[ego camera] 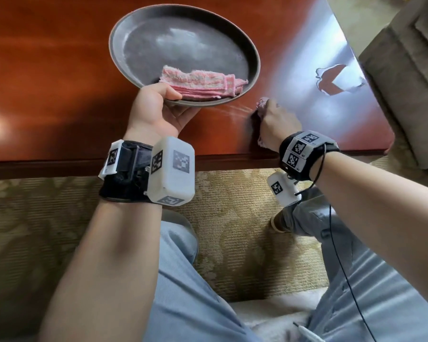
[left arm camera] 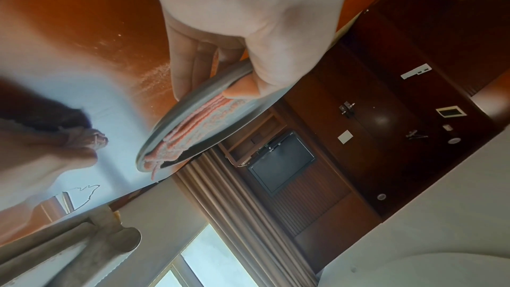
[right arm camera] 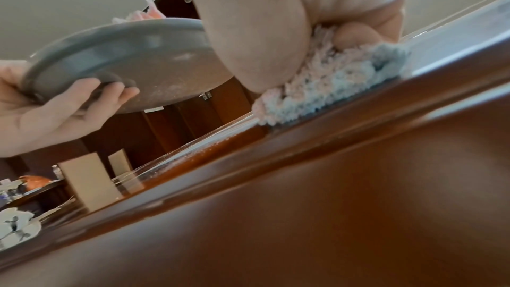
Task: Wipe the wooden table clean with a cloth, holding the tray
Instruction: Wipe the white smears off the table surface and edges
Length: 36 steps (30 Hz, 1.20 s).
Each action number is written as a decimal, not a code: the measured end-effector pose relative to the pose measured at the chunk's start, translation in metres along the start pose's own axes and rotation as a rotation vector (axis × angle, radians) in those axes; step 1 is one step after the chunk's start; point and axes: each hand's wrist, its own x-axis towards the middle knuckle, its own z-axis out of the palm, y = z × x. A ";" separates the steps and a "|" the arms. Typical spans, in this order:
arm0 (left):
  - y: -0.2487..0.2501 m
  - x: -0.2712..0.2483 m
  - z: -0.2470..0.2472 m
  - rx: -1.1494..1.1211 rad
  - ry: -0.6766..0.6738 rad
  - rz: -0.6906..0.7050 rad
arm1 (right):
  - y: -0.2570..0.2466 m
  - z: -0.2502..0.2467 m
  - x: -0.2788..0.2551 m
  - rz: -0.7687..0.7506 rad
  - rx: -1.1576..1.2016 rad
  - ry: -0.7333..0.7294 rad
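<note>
My left hand [ego camera: 158, 107] holds a round grey metal tray [ego camera: 139, 40] by its near rim, thumb on top and fingers [right arm camera: 110, 93] under it, lifted clear of the table. A folded pink cloth [ego camera: 200, 82] lies in the tray near my thumb. My right hand [ego camera: 272, 122] grips a bunched pink and pale-blue cloth [right arm camera: 325, 88] and presses it on the glossy red-brown wooden table [ego camera: 47, 77] just right of the tray, near the front edge. Faint white streaks of dust [ego camera: 232, 111] run left from the cloth.
The table's front edge [ego camera: 232, 157] runs just below both wrists, its right corner [ego camera: 388, 146] beside a beige sofa [ego camera: 405, 82]. Patterned carpet [ego camera: 232, 230] and my knees lie below. In the right wrist view, boxes [right arm camera: 88, 182] and dishes [right arm camera: 13, 224] stand farther along the table.
</note>
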 end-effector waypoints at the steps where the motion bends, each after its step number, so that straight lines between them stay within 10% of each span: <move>1: 0.001 0.001 0.001 0.008 0.000 0.007 | -0.003 0.000 0.000 -0.030 0.006 0.000; 9: -0.009 0.012 0.029 0.038 -0.003 0.003 | 0.006 -0.015 0.005 -0.110 0.193 0.010; 22: -0.054 0.051 0.089 -0.038 0.057 -0.029 | 0.134 -0.062 0.038 0.202 0.507 0.146; 36: -0.086 0.075 0.127 0.016 0.045 -0.030 | 0.193 -0.077 0.028 0.428 0.062 0.072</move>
